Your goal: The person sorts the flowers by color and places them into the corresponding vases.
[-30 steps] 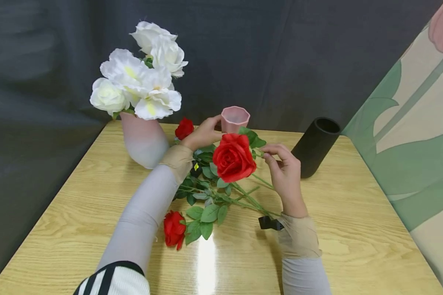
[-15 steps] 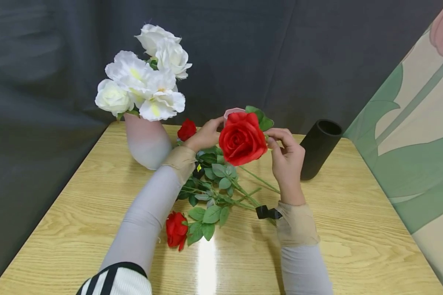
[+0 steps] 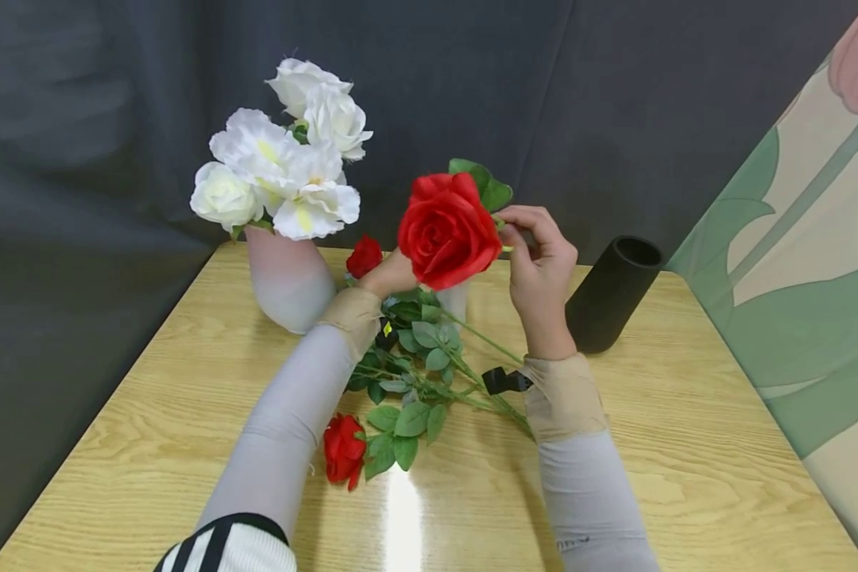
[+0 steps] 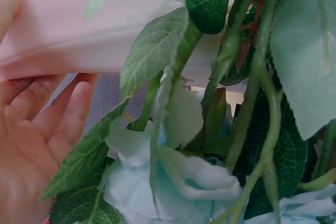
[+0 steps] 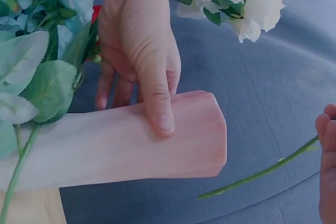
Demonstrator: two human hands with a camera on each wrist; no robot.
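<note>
My left hand grips a tall faceted pink-and-white vase near its top, thumb on the near side and fingers behind. In the head view most of this vase is hidden behind a red rose. My right hand pinches that rose by its green stem, just below the bloom and leaves. As the right wrist view shows, the stem's bare end sits beside the vase's rim, outside it. More red roses and leafy stems lie on the table below my hands.
A rounded pink-and-white vase with white flowers stands at the back left. Right of my right hand is a black cylindrical vase. Pale blue flowers lie below my left hand. A dark curtain hangs behind the wooden table.
My right hand has raised the red rose, first toward the vase's mouth and then slightly left, so the bloom now covers the vase's top. My left hand stays at the vase.
</note>
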